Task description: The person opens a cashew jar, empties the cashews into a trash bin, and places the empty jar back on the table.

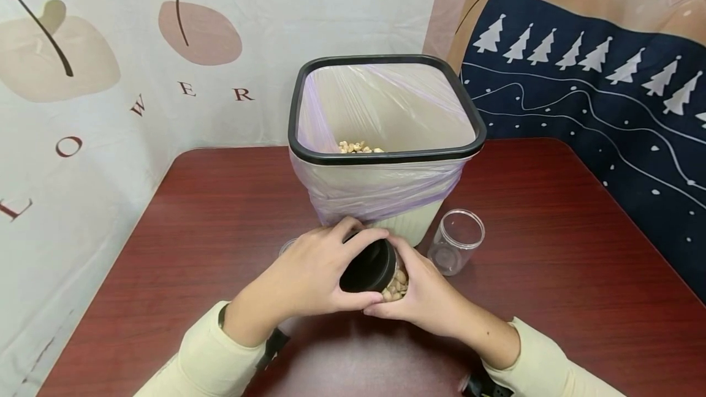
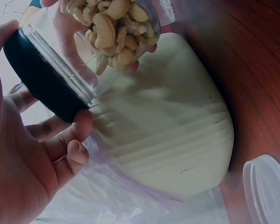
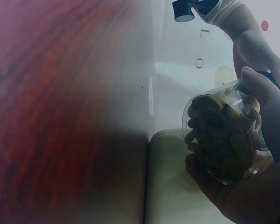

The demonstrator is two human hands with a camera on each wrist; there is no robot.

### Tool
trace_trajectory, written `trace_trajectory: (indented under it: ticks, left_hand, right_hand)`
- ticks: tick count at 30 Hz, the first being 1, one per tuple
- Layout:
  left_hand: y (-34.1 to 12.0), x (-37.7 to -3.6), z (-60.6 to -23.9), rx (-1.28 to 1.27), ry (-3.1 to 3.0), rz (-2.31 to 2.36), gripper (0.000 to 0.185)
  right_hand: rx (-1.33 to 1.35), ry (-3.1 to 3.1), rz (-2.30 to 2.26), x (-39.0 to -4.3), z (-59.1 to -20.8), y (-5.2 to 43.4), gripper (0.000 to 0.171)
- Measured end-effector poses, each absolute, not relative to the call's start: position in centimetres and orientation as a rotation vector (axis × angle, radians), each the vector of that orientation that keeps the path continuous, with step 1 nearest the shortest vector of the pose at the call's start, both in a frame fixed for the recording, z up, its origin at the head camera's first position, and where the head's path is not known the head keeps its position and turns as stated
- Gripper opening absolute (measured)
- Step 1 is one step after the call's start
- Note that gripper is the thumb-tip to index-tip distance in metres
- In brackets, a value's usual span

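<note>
A clear plastic jar (image 2: 116, 32) of cashews is held between both hands in front of the bin, its black lid (image 1: 371, 265) tilted toward the head camera. My left hand (image 1: 311, 271) grips the lid, thumb and fingers spread around its edge. Around the clear body of the jar my right hand (image 1: 427, 293) is curled. In the left wrist view the black lid sits on the jar's mouth and the cashews (image 2: 114, 30) lie toward the other end. The right wrist view shows the jar's bottom, packed with nuts.
Just behind the hands stands a cream bin (image 1: 408, 223) with a black rim and a purplish liner bag (image 1: 380, 192); nuts (image 1: 358, 147) show inside. An uncovered clear jar (image 1: 456, 241) stands right of it. Another clear container (image 2: 268, 191) is partly hidden behind my left hand.
</note>
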State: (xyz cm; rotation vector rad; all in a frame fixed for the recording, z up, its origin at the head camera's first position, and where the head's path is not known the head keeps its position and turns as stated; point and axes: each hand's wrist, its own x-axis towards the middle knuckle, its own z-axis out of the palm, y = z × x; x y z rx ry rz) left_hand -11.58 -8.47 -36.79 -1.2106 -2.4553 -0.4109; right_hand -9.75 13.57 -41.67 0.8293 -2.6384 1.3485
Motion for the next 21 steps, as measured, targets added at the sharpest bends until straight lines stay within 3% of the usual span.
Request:
trace_trajectory:
  ticks: [10, 21]
  left_hand:
    - [-8.87, -11.71, -36.59, -1.344, -2.416, -0.475, 0.081]
    - [-8.83, -11.67, -36.52, -1.327, -2.434, -0.49, 0.08]
  right_hand:
    - [0.853, -2.626, 1.358, -9.91, -41.72, 13.7, 0.094]
    - [0.849, -2.654, 1.341, -9.81, -41.75, 13.79, 0.093]
